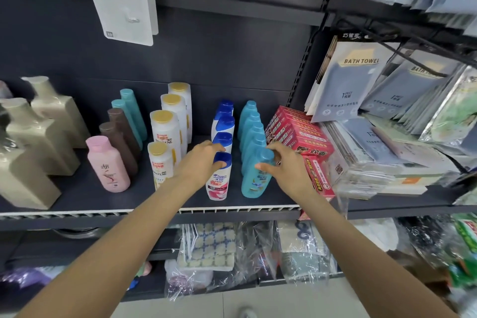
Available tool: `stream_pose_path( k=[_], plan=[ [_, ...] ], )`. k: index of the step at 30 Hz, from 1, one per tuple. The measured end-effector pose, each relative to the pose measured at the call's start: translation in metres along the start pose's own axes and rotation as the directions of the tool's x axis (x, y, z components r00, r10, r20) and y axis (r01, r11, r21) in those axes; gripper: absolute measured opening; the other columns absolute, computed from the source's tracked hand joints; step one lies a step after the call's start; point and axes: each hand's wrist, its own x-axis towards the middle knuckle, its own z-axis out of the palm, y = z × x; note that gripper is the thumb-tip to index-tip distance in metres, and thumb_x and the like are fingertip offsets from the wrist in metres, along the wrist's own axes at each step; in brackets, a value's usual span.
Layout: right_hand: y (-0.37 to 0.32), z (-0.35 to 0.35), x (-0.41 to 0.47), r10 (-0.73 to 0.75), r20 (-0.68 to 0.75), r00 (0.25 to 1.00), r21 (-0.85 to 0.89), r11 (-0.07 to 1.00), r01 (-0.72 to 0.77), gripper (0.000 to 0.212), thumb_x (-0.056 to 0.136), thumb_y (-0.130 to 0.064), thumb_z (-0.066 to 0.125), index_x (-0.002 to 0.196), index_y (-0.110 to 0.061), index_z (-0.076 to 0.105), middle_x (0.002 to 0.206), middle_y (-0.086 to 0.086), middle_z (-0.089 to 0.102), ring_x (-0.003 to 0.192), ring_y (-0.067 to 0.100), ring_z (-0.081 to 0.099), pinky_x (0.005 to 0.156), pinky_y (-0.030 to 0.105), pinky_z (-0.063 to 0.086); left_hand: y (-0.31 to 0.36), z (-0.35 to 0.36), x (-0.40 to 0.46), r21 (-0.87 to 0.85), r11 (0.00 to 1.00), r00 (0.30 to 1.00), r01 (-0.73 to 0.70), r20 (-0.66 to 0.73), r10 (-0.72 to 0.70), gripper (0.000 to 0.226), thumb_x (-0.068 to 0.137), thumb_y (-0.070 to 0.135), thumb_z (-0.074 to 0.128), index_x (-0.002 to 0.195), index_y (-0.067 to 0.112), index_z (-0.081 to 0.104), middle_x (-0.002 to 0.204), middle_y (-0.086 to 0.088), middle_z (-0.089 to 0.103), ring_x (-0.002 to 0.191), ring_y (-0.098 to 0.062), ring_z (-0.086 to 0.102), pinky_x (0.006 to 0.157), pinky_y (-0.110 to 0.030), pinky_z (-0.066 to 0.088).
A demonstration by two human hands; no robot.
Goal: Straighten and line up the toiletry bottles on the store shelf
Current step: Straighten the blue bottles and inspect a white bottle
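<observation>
Rows of toiletry bottles stand on a dark shelf point(77, 196). My left hand point(200, 162) grips the blue cap of the front white bottle point(218, 183) in a row of white bottles with blue caps. My right hand point(284, 165) holds the top of the front teal bottle point(254, 181), thumb on its front and fingers curled behind the cap. Several more teal bottles point(249, 121) line up behind it. To the left stand white bottles with gold caps point(165, 126), a pink bottle point(108, 165), brown bottles point(118, 134) and slim teal bottles point(131, 108).
Large beige bottles point(33, 137) fill the shelf's left end. Red boxes point(296, 134) sit right beside the teal row, touching my right hand's side. Packaged bath towels point(348, 85) crowd the right shelves. Wrapped cloths point(209, 248) lie on the shelf below.
</observation>
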Motion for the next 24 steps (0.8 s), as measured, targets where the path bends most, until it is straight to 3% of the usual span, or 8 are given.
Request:
stream_pose_path(
  k=[3, 5, 10, 16, 24],
  plan=[
    [0.009, 0.008, 0.002, 0.086, 0.021, 0.996, -0.013, 0.996, -0.086, 0.038, 0.075, -0.018, 0.078, 0.107, -0.006, 0.060, 0.105, 0.006, 0.066, 0.094, 0.019, 0.062, 0.084, 0.031, 0.051, 0.000, 0.000, 0.002, 0.001, 1.000, 1.000, -0.016, 0.013, 0.016, 0.036, 0.091, 0.021, 0.059, 0.126, 0.014, 0.055, 0.114, -0.009, 0.055, 0.102, -0.024, 0.055, 0.079, -0.028, 0.041],
    [0.013, 0.012, 0.003, 0.121, 0.054, 0.991, -0.013, 0.993, -0.120, 0.036, 0.075, -0.017, 0.078, 0.104, -0.006, 0.060, 0.104, 0.007, 0.067, 0.093, 0.020, 0.062, 0.085, 0.034, 0.051, -0.002, 0.001, 0.004, -0.022, 1.000, 1.000, -0.012, -0.003, 0.012, 0.035, 0.090, 0.019, 0.060, 0.125, 0.014, 0.056, 0.111, -0.009, 0.055, 0.099, -0.024, 0.055, 0.078, -0.028, 0.041],
    [0.016, 0.019, 0.003, 0.138, 0.093, 0.986, -0.066, 0.989, -0.132, 0.039, 0.077, -0.017, 0.076, 0.111, -0.006, 0.059, 0.098, 0.002, 0.062, 0.087, 0.013, 0.054, 0.070, 0.017, 0.037, -0.007, 0.004, 0.004, -0.065, 0.998, 1.000, -0.012, -0.021, 0.011, 0.038, 0.088, 0.019, 0.062, 0.125, 0.014, 0.056, 0.111, -0.006, 0.057, 0.098, -0.022, 0.055, 0.078, -0.027, 0.042],
    [0.020, 0.023, 0.006, 0.150, 0.103, 0.983, -0.085, 0.986, -0.141, 0.040, 0.077, -0.017, 0.076, 0.111, -0.005, 0.059, 0.095, 0.000, 0.058, 0.085, 0.012, 0.052, 0.073, 0.020, 0.036, -0.006, 0.002, 0.006, -0.084, 0.996, 1.000, -0.009, 0.005, 0.009, 0.041, 0.087, 0.020, 0.064, 0.127, 0.014, 0.054, 0.112, -0.007, 0.056, 0.097, -0.020, 0.054, 0.080, -0.026, 0.042],
    [0.023, 0.022, 0.006, 0.154, 0.133, 0.979, -0.098, 0.985, -0.142, 0.049, 0.076, -0.017, 0.077, 0.119, -0.006, 0.057, 0.106, 0.010, 0.062, 0.088, 0.014, 0.052, 0.077, 0.022, 0.039, -0.002, 0.003, 0.012, -0.073, 0.997, 0.997, -0.002, 0.076, 0.008, 0.045, 0.084, 0.015, 0.068, 0.127, 0.012, 0.054, 0.121, -0.010, 0.056, 0.105, -0.023, 0.054, 0.086, -0.028, 0.042]
  ],
)
